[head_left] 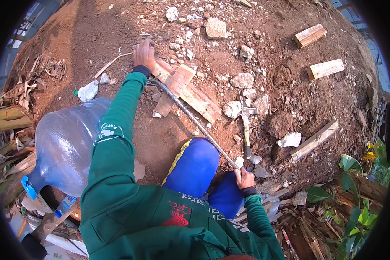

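My left hand [144, 57] reaches to the upper middle, fingers curled over something I cannot make out, beside two crossed wooden boards [201, 101]. A ribbed steel bar [195, 121] runs diagonally from near my left wrist, across the boards, down to my right hand [245, 177], whose fingers are wrapped round it near my blue-trousered knees. A hammer-like metal tool with a long handle [247, 134] lies on the dirt to the right of the boards, among pale stones [242, 80].
A big clear plastic water jug [60, 147] lies at my left, with a small bottle [66, 206] below it. Wood offcuts [325, 69] and rubble lie on the sloping dirt [95, 39]. Dry leaves [21, 95] edge the left; green plants [351, 186] grow at the lower right.
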`<state>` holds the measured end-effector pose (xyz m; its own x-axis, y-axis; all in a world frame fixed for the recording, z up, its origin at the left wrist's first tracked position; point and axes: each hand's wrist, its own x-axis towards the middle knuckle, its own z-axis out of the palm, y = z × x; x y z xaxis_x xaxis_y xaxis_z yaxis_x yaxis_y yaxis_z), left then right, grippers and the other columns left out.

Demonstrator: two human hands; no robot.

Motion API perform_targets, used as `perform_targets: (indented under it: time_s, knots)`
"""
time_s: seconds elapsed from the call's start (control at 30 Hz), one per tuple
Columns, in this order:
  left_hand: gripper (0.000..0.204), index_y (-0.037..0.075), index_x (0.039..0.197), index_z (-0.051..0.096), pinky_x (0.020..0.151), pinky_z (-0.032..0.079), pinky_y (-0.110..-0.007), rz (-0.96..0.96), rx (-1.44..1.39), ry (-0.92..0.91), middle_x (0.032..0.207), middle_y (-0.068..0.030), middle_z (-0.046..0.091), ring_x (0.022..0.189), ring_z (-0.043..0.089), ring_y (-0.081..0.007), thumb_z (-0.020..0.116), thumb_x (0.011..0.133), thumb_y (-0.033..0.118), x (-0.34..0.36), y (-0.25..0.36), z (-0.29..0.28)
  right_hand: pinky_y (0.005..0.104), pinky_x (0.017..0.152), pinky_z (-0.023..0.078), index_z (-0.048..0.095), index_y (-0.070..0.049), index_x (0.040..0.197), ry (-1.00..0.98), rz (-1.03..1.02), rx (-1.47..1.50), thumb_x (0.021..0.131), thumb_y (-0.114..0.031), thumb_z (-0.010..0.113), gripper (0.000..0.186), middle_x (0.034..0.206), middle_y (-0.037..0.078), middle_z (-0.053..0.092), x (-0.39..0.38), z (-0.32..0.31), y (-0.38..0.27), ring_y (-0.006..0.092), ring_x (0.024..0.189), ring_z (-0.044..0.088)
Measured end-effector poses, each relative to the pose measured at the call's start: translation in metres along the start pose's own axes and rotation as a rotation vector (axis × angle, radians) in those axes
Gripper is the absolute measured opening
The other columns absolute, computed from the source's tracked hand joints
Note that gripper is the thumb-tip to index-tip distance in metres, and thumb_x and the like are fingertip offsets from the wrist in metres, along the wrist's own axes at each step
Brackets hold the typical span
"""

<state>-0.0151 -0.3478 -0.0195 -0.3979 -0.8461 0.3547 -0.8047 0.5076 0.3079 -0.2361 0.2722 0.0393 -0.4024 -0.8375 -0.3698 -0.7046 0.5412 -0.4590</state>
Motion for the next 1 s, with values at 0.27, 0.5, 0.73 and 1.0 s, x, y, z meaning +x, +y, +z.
perform_targets:
  time_s: [0.27, 0.5, 0.73, 1.0]
  knots:
    - [0.019, 0.010, 0.100, 0.063, 0.086, 0.046, -0.048, 0.014, -0.044, -0.015, 0.111, -0.0093, 0.062, 0.104, 0.059, -0.0340, 0.048, 0.096, 0.022, -0.003, -0.012, 0.010, 0.0535, 0.057, 0.048, 0.061, -0.005, 0.074, 0.023, 0.095, -0.047, 0.095, -0.060, 0.054, 0.059, 0.060, 0.025, 0.059, -0.001, 0.007, -0.004, 0.0468, 0.062, 0.062]
    - [0.028, -0.003, 0.120, 0.055, 0.085, 0.052, -0.031, -0.780, -1.111, 0.530, 0.101, -0.0113, 0.063, 0.091, 0.061, -0.0178, 0.049, 0.093, -0.001, -0.063, -0.016, -0.013, 0.0556, 0.063, 0.047, 0.062, -0.003, 0.072, -0.035, 0.213, 0.018, 0.096, -0.060, 0.055, 0.062, 0.063, 0.028, 0.058, -0.016, -0.032, -0.029, 0.0491, 0.067, 0.061]
    - [0.074, 0.002, 0.139, 0.046, 0.103, 0.040, -0.047, -0.067, -0.112, 0.072, 0.129, -0.0177, 0.055, 0.122, 0.051, -0.0374, 0.076, 0.083, 0.041, -0.218, 0.085, -0.081, 0.0500, 0.059, 0.043, 0.061, 0.004, 0.071, -0.129, 0.249, 0.116, 0.098, -0.058, 0.055, 0.068, 0.059, 0.025, 0.051, -0.021, -0.078, -0.061, 0.0393, 0.059, 0.054]
    - [0.058, -0.006, 0.126, 0.062, 0.091, 0.050, -0.046, -0.155, -0.392, -0.166, 0.116, -0.0249, 0.065, 0.105, 0.063, -0.0413, 0.067, 0.091, 0.041, -0.186, 0.076, -0.090, 0.0358, 0.052, 0.039, 0.062, 0.002, 0.084, -0.257, 0.201, 0.276, 0.101, -0.049, 0.056, 0.055, 0.060, 0.005, 0.049, -0.037, -0.173, -0.121, 0.0146, 0.055, 0.044]
